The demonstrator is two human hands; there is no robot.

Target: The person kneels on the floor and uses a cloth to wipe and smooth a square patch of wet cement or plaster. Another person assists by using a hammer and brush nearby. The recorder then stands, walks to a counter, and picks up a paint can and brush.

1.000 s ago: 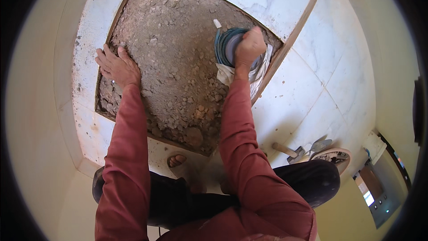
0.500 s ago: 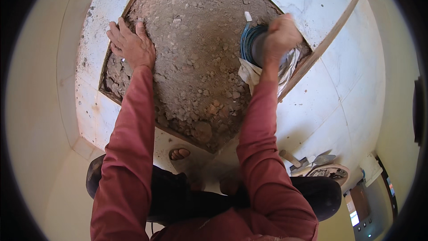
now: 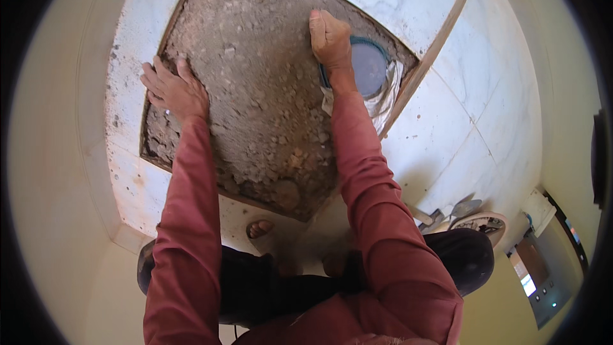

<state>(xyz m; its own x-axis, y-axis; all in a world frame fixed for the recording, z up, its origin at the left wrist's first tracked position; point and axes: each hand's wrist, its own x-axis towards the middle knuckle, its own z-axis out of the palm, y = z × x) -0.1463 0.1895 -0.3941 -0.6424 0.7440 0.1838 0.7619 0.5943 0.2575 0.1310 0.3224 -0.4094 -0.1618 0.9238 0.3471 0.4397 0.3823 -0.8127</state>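
Observation:
A square patch of rough grey-brown rubble and soil (image 3: pixel 255 83) lies open in the white tiled floor. My left hand (image 3: pixel 179 92) rests with fingers spread at the patch's left edge. Over the soil on the right, my right hand (image 3: pixel 331 41) is closed in a fist; what it holds, if anything, is hidden. Just beside its wrist stands a round container (image 3: pixel 369 67) with a smooth grey top surface and blue cord round its rim. A crumpled white cloth or sack (image 3: pixel 387 103) wraps its near side. The right wrist covers part of the rim.
A wooden strip (image 3: pixel 429 57) borders the patch on the right, along white tiles (image 3: pixel 472 102). By my right knee are a wooden-handled tool (image 3: pixel 421 216), a trowel-like blade (image 3: pixel 466 207) and a round pan (image 3: pixel 495 222) holding debris. My foot (image 3: pixel 260 228) is near the front edge.
My right fist has moved left from above the round container to over the soil, uncovering the container's grey top. The left hand stays spread at the edge; the whole view has shifted slightly.

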